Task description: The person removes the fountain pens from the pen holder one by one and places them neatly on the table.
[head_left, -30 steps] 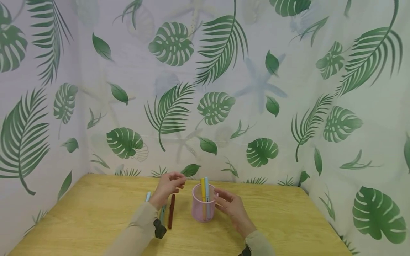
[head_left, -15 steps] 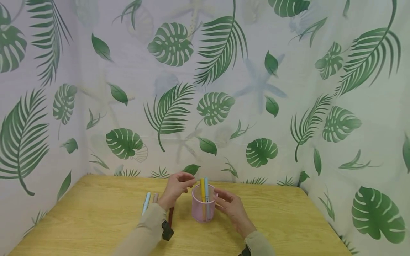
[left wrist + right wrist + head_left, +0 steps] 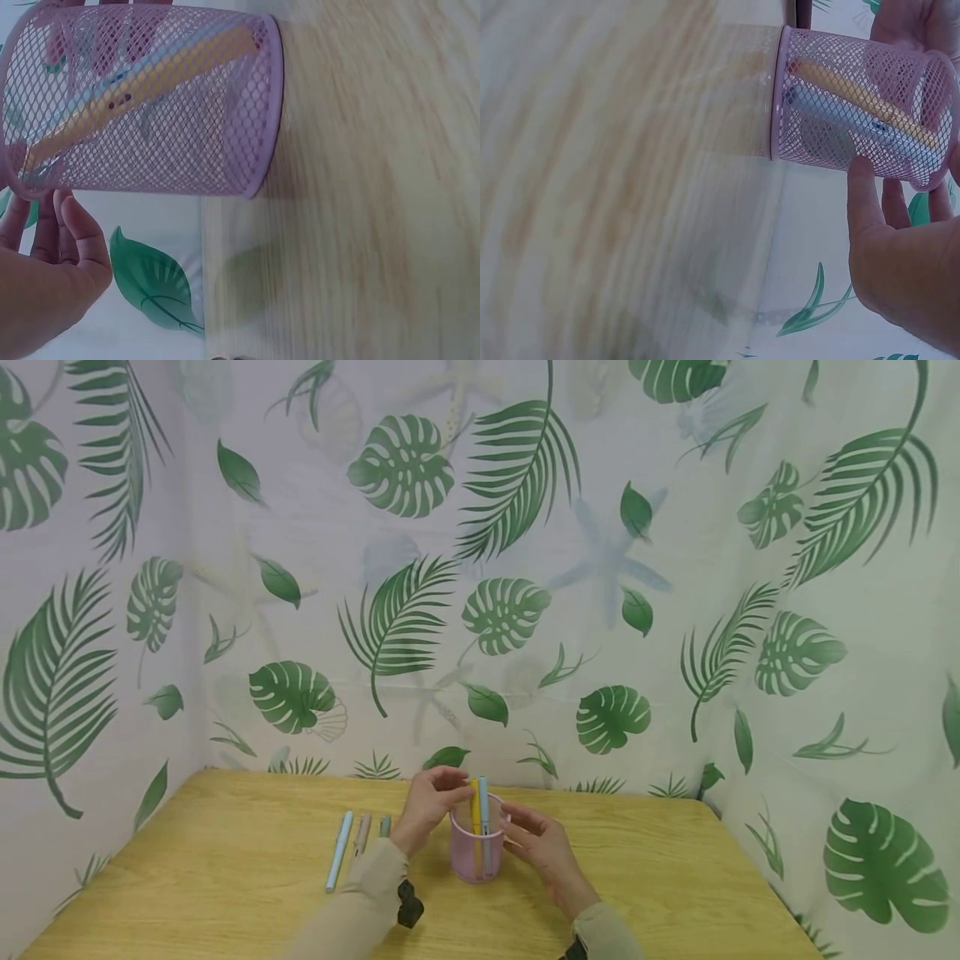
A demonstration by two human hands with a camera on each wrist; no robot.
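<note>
A pink mesh pen holder [image 3: 467, 858] stands upright on the table, with a yellow pen [image 3: 476, 814] and a light blue pen [image 3: 483, 802] leaning inside. My left hand [image 3: 429, 806] is at its rim, thumb and fingers pinching the top of the yellow pen. In the left wrist view, part of this left hand [image 3: 52, 277] shows beside the rim, and the pen tops are partly cut off by the frame edge. My right hand [image 3: 551, 856] holds the holder from the right side. Its fingers [image 3: 864, 191] lie against the mesh in the right wrist view.
Left of the holder, a light blue pen [image 3: 339, 852], a greyish-pink pen [image 3: 363, 831] and a green pen [image 3: 385, 827] lie on the wooden table [image 3: 675, 877], the last two partly behind the left sleeve. A leaf-print curtain [image 3: 525, 710] hangs behind.
My left hand has moved right, from above the loose pens to the yellow pen's top, and its sleeve now covers the brown pen. My right hand and the holder have stayed in place.
</note>
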